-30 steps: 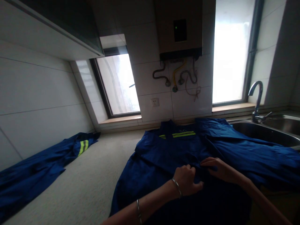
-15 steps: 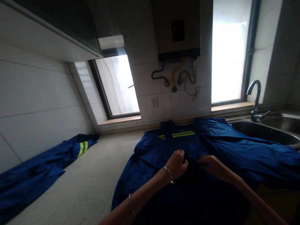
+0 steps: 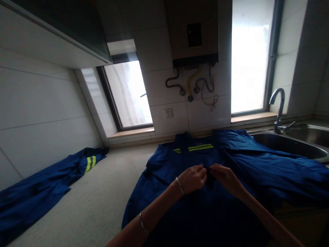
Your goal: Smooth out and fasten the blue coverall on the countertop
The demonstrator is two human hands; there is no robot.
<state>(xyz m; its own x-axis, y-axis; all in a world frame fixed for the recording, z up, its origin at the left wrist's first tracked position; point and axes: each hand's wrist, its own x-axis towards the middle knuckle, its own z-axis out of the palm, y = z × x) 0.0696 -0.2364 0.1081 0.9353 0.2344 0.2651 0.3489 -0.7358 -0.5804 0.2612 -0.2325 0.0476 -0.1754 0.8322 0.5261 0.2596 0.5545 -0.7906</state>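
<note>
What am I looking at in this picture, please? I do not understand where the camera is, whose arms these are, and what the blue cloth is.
There is no machine here. The camera sits on a person's head and looks forward and down, so the two bare arms coming in from the bottom edge are that person's own.

The left hand, with a bracelet on its wrist, and the right hand meet at the middle of a blue work jacket. Both pinch the cloth along its front; what the fingers grip exactly is too dark to tell.

The jacket lies spread flat on a pale kitchen counter and has yellow reflective stripes near the collar. Its right side reaches over the edge of a steel sink with a faucet. A second blue garment lies crumpled at the far left.
</note>
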